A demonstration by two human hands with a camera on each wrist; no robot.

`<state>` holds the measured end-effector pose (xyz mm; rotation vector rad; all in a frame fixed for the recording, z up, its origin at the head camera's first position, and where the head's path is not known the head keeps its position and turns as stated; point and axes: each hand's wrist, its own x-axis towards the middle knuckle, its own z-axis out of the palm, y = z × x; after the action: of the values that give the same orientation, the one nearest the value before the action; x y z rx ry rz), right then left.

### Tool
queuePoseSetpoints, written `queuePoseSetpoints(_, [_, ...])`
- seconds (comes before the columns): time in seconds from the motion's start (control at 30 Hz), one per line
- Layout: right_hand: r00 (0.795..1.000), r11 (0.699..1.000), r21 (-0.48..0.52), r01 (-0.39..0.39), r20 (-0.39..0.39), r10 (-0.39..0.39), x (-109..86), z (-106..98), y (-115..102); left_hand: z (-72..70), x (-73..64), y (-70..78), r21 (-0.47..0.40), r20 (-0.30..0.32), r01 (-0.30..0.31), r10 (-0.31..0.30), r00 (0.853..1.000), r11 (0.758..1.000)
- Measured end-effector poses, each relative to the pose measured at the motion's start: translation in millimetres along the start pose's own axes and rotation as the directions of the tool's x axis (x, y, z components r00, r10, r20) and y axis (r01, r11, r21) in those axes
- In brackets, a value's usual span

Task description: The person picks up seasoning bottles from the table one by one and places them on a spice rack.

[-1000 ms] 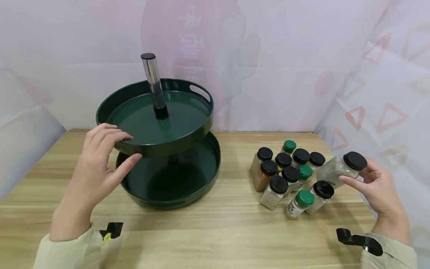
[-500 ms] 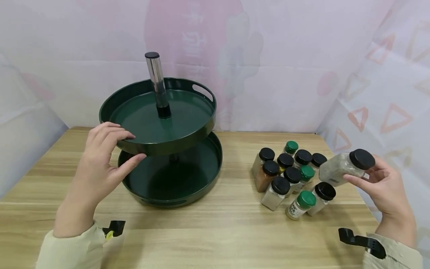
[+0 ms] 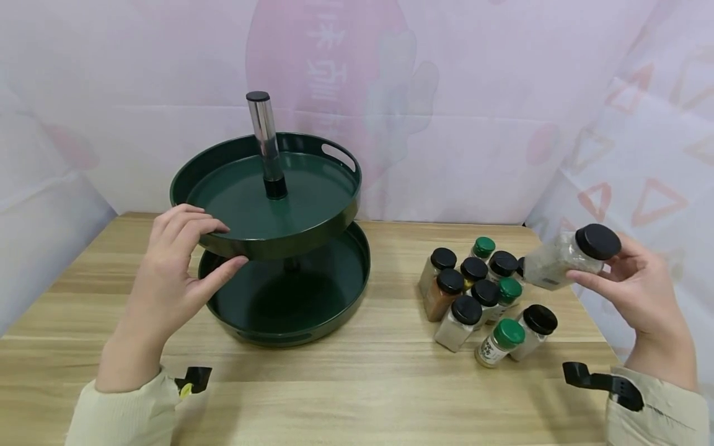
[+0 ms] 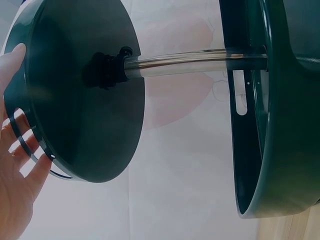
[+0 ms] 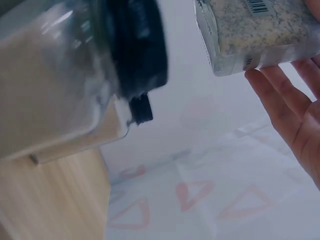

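Note:
A dark green two-tier tray stand, with an upper tray (image 3: 234,179) and a lower tray (image 3: 340,291), stands at left of centre. My left hand (image 3: 173,272) grips the upper tray's near-left rim, thumb below it; the left wrist view shows fingers at the handle slot. Over at the right, my right hand (image 3: 641,291) holds a clear spice jar (image 3: 552,260) with a black lid, tilted on its side above the table. Speckled contents and a barcode show on this jar (image 5: 265,30) in the right wrist view.
Several spice jars with black or green lids stand close together on the wooden table (image 3: 390,384); a green-lidded jar (image 3: 493,350) and a black-lidded jar (image 3: 532,331) are nearest the right hand. A metal post (image 3: 264,136) rises from the upper tray. Patterned cloth hangs behind.
My right hand has lifted the jar higher and moved it slightly right, away from the jar below it. The left hand keeps its grip on the upper tray.

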<state>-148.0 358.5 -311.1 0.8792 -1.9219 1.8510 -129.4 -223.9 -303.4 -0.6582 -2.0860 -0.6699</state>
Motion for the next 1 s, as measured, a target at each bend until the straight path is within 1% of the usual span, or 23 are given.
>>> queuePoseSetpoints(0.1, [1.0,1.0,-0.002,0.005,0.008,-0.004,9.4,5.5,-3.8,-0.4,0.0,-0.1,0.001,0.003,0.003,-0.003,1.0,1.0])
queuePoseSetpoints(0.33, [1.0,0.998,0.065,0.01,0.009,-0.011,29.3,24.8,-5.6,-1.5,-1.6,0.3,0.006,0.013,0.02,-0.02,1.0,1.0])
queuePoseSetpoints(0.47, [1.0,0.998,0.06,0.004,0.018,-0.005,41.9,38.8,-5.7,-1.9,-2.1,0.1,0.0,0.007,0.013,-0.013,1.0,1.0])
queuePoseSetpoints(0.6, [0.999,0.998,0.065,0.026,0.037,-0.028,55.6,54.6,-5.5,-2.0,-2.2,-0.3,0.002,0.007,0.008,-0.008,1.0,1.0])
queuePoseSetpoints(0.7, [0.998,0.999,0.043,0.029,0.051,-0.031,65.2,66.6,-6.0,-1.6,-2.4,-0.7,0.002,0.013,0.01,-0.01,1.0,1.0])
queuePoseSetpoints(0.8, [0.997,1.0,0.013,0.009,0.079,-0.01,74.4,79.2,-7.1,-1.6,-2.9,-0.9,0.004,0.02,0.012,-0.013,1.0,1.0])
queuePoseSetpoints(0.9, [0.993,1.0,-0.02,-0.015,0.117,0.017,83.5,92.0,-9.1,-1.2,-2.8,-0.6,-0.003,0.006,0.001,-0.001,1.0,1.0])
queuePoseSetpoints(1.0, [0.99,1.0,-0.021,-0.015,0.139,0.018,92.8,104.0,-9.3,-1.4,-2.1,-1.0,-0.001,0.011,-0.003,0.003,1.0,1.0])
